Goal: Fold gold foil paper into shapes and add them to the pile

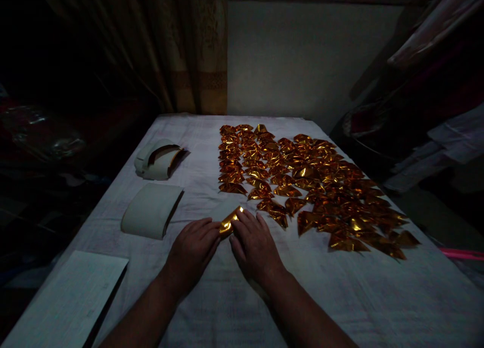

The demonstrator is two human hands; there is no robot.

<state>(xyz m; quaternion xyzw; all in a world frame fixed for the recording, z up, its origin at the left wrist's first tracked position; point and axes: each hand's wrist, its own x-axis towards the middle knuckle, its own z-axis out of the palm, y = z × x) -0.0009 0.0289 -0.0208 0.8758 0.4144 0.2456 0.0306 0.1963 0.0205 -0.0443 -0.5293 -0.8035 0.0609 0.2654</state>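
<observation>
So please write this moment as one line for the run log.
left hand: on gold foil piece | right hand: pressing same piece | folded gold pieces: spread to right on cloth

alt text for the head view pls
Both hands, left hand and right hand, press a small gold foil piece on a white cloth-covered table. Many folded gold foil pieces lie spread to the right, curved white card pieces to the left.
</observation>
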